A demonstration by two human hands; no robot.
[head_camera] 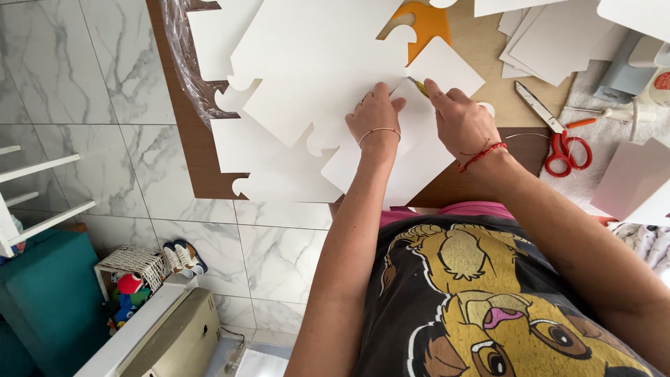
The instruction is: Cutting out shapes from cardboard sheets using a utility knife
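Two hands are busy on a big white sheet point(391, 150) that lies on the brown table point(195, 160). The left hand point(375, 112) lies flat with its fingers spread, pressing the sheet down, and the right hand point(460, 120) is closed around a small yellow cutter point(419, 86) whose tip touches the sheet. Red scissors point(562, 143) lie near the right hand, and more white cut shapes point(300, 63) are piled beside the left hand.

White card sheet point(419, 150) flat on wooden table, small yellow-handled cutter point(419, 86) angled on its upper edge
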